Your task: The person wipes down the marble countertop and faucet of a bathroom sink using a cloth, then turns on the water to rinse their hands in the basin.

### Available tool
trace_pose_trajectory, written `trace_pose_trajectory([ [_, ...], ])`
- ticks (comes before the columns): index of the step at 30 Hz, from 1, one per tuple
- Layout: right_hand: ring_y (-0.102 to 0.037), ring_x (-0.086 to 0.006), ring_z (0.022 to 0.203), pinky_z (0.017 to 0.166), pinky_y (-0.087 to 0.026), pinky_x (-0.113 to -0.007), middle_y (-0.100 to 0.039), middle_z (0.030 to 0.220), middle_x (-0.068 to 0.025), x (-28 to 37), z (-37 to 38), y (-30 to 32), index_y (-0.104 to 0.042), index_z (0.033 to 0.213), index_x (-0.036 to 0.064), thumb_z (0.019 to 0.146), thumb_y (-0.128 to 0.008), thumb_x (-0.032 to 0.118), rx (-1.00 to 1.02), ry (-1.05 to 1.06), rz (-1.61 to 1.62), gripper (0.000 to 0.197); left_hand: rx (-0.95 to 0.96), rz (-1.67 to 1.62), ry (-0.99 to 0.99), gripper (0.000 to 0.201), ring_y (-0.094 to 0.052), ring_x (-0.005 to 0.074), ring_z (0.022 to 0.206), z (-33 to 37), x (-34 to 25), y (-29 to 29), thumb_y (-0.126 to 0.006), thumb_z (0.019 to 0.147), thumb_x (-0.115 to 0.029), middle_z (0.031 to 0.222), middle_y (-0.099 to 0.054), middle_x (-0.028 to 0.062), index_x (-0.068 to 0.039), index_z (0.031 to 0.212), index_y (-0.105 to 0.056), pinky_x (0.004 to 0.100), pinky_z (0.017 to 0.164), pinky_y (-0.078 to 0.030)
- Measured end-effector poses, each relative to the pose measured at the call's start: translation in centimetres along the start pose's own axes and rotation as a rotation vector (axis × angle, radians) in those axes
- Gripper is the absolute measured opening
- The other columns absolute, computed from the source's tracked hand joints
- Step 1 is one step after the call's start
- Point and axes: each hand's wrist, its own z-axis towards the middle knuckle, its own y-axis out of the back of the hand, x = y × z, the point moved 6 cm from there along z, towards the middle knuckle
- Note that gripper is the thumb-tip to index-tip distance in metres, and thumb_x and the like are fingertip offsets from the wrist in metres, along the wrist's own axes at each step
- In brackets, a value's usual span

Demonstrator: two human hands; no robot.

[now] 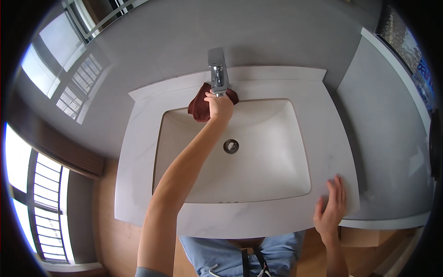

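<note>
My left hand [220, 108] reaches across the basin to the base of the chrome faucet [218, 71]. Its fingers are closed on a dark red cloth [200, 105], which drapes over the basin's back edge on both sides of the faucet. Part of the cloth is hidden behind the hand and the spout. At the front right corner of the white countertop [330, 152], my right hand [330, 210] lies with fingers stretched out and nothing in it.
A white sink basin [267, 161] with a round metal drain [231, 146] is set into the countertop. Behind rises a glossy grey wall [277, 37]. A grey panel [387, 124] with a pale edge stands on the right. A barred window [46, 207] shows at the left.
</note>
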Motion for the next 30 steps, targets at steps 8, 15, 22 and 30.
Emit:
trace_pose_trajectory([
  [8,-0.043,-0.0496,0.137,0.112,-0.035,-0.057,-0.046,0.148,-0.0273,-0.3,-0.2,0.5,-0.052,0.134,-0.0014,0.081,-0.062,0.009,-0.007,0.002,-0.041,0.054,0.070,0.096,-0.103,0.039,-0.071,0.0480,0.102,1.7,-8.3,7.3,-0.058,0.090,-0.015,0.123,-0.065,0.0343,0.003,0.122,-0.070,0.0419,0.061,-0.061],
  [15,-0.043,-0.0497,0.136,0.111,-0.036,-0.058,-0.047,0.146,-0.0288,-0.3,0.0,0.6,-0.054,0.132,-0.0010,0.081,-0.062,0.012,-0.015,0.012,-0.028,0.053,-0.268,0.041,-0.196,0.041,-0.072,0.0444,0.099,2.5,-15.2,11.4,-0.056,0.091,-0.019,0.120,-0.067,0.0345,0.007,0.119,-0.069,0.0456,0.061,-0.060],
  [22,-0.043,-0.0484,0.137,0.111,-0.036,-0.057,-0.048,0.146,-0.0264,-0.9,-0.1,0.8,-0.055,0.132,-0.0002,0.084,-0.061,0.018,-0.015,0.015,0.003,0.051,-0.423,-0.149,-0.261,0.029,-0.070,0.0327,0.085,2.7,-14.9,11.2,-0.060,0.091,-0.011,0.106,-0.071,0.0269,0.006,0.115,-0.061,0.0389,0.069,-0.053],
  [30,-0.043,-0.0472,0.137,0.112,-0.036,-0.056,-0.048,0.147,-0.0253,-1.4,-0.4,0.9,-0.055,0.131,0.0006,0.085,-0.063,0.020,-0.035,0.017,0.039,0.051,-0.381,-0.101,-0.197,0.038,-0.065,0.0329,0.103,0.0,-6.5,6.0,-0.061,0.093,-0.028,0.108,-0.067,0.0199,0.000,0.119,-0.058,0.0399,0.083,-0.049],
])
